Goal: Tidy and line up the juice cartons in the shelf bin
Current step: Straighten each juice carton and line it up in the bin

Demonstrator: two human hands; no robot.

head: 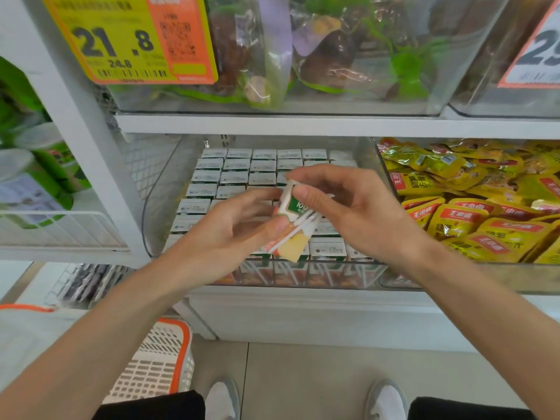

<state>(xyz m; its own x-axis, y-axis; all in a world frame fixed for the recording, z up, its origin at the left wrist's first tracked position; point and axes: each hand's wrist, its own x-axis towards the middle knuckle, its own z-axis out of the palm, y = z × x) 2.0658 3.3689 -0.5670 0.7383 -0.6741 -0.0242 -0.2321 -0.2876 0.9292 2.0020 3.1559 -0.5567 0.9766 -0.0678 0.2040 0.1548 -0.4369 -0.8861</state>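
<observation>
A clear plastic shelf bin holds several rows of small juice cartons standing upright, white tops up. Above the bin's front half, both hands hold one loose juice carton, tilted, with a white straw on its side and a green label. My left hand grips its lower end from the left, thumb on the carton. My right hand pinches its upper end from the right. The hands hide the cartons in the middle of the bin.
A neighbouring bin on the right holds yellow snack packets. The shelf above carries clear bins of bagged goods and a yellow price tag. A white and orange basket stands on the floor at my left foot.
</observation>
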